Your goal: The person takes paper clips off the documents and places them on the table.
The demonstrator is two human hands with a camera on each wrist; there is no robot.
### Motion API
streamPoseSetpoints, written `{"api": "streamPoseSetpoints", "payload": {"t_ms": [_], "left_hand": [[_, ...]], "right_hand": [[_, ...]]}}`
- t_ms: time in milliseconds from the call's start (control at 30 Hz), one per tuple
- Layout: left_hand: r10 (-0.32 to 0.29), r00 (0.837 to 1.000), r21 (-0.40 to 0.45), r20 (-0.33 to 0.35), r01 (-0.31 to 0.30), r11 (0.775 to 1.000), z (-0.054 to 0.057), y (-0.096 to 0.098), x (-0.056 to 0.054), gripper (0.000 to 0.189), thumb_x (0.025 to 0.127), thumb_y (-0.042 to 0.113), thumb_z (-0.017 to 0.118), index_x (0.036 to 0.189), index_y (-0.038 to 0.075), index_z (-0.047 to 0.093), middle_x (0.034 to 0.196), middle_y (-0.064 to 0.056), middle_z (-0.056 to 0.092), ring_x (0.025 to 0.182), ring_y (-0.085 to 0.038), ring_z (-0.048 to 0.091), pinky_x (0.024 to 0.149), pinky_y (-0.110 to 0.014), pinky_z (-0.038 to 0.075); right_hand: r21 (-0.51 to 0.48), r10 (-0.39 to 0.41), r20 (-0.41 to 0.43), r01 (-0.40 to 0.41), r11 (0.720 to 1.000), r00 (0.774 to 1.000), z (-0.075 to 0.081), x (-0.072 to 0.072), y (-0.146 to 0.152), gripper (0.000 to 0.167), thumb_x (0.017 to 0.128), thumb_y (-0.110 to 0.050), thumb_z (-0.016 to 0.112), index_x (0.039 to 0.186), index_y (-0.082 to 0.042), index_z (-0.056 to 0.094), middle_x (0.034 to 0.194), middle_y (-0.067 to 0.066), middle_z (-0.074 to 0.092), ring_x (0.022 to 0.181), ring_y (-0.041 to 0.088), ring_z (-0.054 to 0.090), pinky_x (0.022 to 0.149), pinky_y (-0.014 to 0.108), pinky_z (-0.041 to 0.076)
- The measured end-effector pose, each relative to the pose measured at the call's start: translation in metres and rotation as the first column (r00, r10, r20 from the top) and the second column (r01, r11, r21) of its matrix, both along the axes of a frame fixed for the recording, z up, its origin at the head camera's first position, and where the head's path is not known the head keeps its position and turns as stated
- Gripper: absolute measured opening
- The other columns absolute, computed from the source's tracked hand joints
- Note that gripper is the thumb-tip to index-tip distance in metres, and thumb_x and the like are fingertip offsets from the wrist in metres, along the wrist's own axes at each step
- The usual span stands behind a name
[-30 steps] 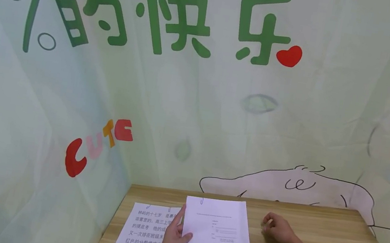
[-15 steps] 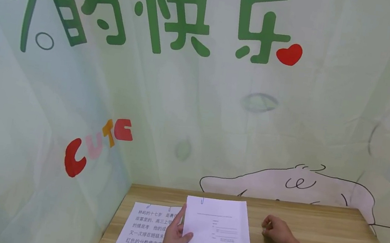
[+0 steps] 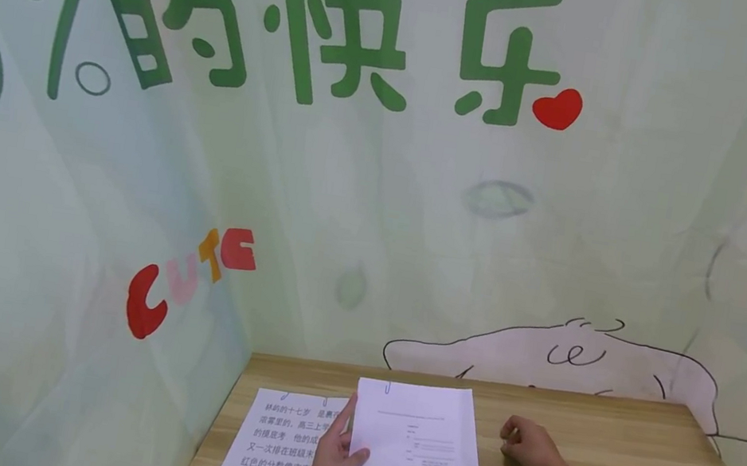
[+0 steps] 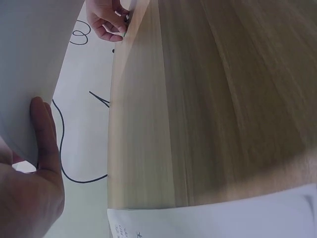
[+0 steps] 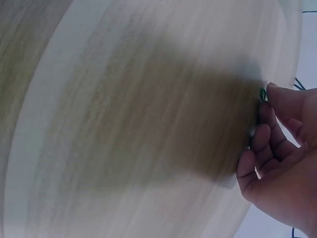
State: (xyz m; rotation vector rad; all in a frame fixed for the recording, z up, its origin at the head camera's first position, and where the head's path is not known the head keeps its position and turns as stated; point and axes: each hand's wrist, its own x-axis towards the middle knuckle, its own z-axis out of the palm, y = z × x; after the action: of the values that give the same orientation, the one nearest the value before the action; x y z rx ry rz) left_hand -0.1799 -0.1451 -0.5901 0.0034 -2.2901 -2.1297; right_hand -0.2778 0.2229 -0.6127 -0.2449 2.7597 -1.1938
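Observation:
My left hand [image 3: 334, 461] grips the left edge of a sheaf of printed paper [image 3: 415, 441], thumb on its front and fingers behind. A paper clip [image 3: 387, 387] sits on the sheaf's top edge, left of its middle. In the left wrist view the sheaf stands raised off the table. To the right, my right hand [image 3: 533, 448] is low over the table, apart from the sheaf. Its thumb and forefinger pinch a small green paper clip [image 5: 263, 94], mostly hidden by the fingertips; the other fingers are curled.
A second printed sheet [image 3: 277, 444] with large Chinese text and two clips on its top edge lies on the wooden table [image 3: 658, 461] at the left, partly covered by the left hand. A printed curtain [image 3: 363, 207] closes off the back and sides.
Both hands and the sheaf stay almost in place. The head view shifts very slightly.

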Motion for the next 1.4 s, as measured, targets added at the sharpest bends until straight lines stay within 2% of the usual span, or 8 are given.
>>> {"api": "streamPoseSetpoints", "payload": {"t_ms": [167,433,633,767,900,1033,1233,1400], "left_hand": [[-0.003,1.000,-0.006,0.003,0.003,1.000,-0.001,0.000,0.001,0.096,0.089,-0.012,0.065,0.170,0.023,0.027,0.121,-0.029,0.073,0.088,-0.028,0.078,0.067,-0.034,0.066],[0.008,1.000,-0.012,-0.009,-0.008,1.000,0.001,0.002,0.000,0.095,0.089,-0.013,0.065,0.169,0.020,0.026,0.122,-0.029,0.073,0.089,-0.029,0.079,0.067,-0.035,0.066],[0.003,1.000,-0.011,-0.011,-0.003,1.000,0.001,0.002,-0.001,0.095,0.089,-0.012,0.065,0.170,0.022,0.026,0.123,-0.029,0.073,0.088,-0.028,0.078,0.067,-0.034,0.066],[-0.007,1.000,-0.018,-0.022,0.007,1.000,0.002,0.002,-0.002,0.095,0.090,-0.012,0.065,0.169,0.024,0.027,0.119,-0.027,0.075,0.085,-0.027,0.078,0.066,-0.034,0.066],[0.000,1.000,-0.030,-0.017,-0.001,1.000,0.002,0.003,-0.001,0.095,0.090,-0.011,0.065,0.169,0.023,0.027,0.119,-0.027,0.075,0.086,-0.026,0.078,0.066,-0.034,0.066],[0.012,1.000,-0.037,-0.004,-0.012,0.999,0.003,0.005,0.000,0.094,0.090,-0.011,0.066,0.169,0.022,0.027,0.119,-0.028,0.074,0.088,-0.027,0.078,0.066,-0.034,0.066],[0.006,1.000,-0.025,-0.010,-0.006,1.000,0.003,0.004,0.001,0.094,0.090,-0.011,0.065,0.169,0.022,0.028,0.120,-0.028,0.074,0.088,-0.027,0.078,0.067,-0.035,0.066],[-0.001,1.000,-0.016,-0.015,0.000,1.000,0.000,0.005,0.002,0.095,0.089,-0.012,0.066,0.169,0.023,0.028,0.121,-0.029,0.073,0.086,-0.027,0.077,0.066,-0.035,0.066]], "right_hand": [[0.008,-0.008,-0.011,0.008,1.000,1.000,0.005,-0.003,0.005,0.009,0.092,-0.003,0.072,0.098,-0.006,0.066,0.084,0.004,0.065,0.075,0.018,0.058,0.064,0.032,0.051],[-0.002,0.046,-0.123,-0.047,0.999,0.991,0.027,-0.019,0.001,0.007,0.095,-0.003,0.071,0.101,-0.001,0.068,0.087,0.005,0.066,0.079,0.017,0.059,0.063,0.029,0.050],[-0.027,0.080,-0.099,-0.083,0.996,0.992,0.042,-0.029,-0.009,0.012,0.099,-0.008,0.068,0.108,0.001,0.068,0.092,0.007,0.069,0.083,0.019,0.061,0.068,0.032,0.053],[-0.060,0.076,-0.056,-0.079,0.995,0.996,0.055,-0.033,-0.018,0.013,0.102,-0.011,0.065,0.111,-0.003,0.068,0.100,0.013,0.072,0.092,0.027,0.066,0.075,0.036,0.056],[-0.090,0.100,-0.053,-0.105,0.990,0.994,0.065,-0.035,-0.025,0.011,0.103,-0.011,0.063,0.110,-0.004,0.068,0.098,0.017,0.071,0.093,0.034,0.066,0.074,0.035,0.055],[-0.104,0.129,-0.043,-0.132,0.986,0.991,0.070,-0.036,-0.030,0.012,0.106,-0.013,0.060,0.111,-0.005,0.068,0.096,0.017,0.071,0.092,0.033,0.065,0.074,0.033,0.055],[-0.113,0.128,-0.028,-0.130,0.985,0.991,0.075,-0.035,-0.035,0.015,0.108,-0.015,0.058,0.113,-0.006,0.068,0.094,0.011,0.069,0.092,0.032,0.063,0.075,0.034,0.053],[-0.123,0.129,-0.027,-0.131,0.984,0.991,0.080,-0.035,-0.040,0.018,0.110,-0.018,0.056,0.114,-0.006,0.068,0.096,0.007,0.068,0.092,0.026,0.062,0.077,0.034,0.054]]}}
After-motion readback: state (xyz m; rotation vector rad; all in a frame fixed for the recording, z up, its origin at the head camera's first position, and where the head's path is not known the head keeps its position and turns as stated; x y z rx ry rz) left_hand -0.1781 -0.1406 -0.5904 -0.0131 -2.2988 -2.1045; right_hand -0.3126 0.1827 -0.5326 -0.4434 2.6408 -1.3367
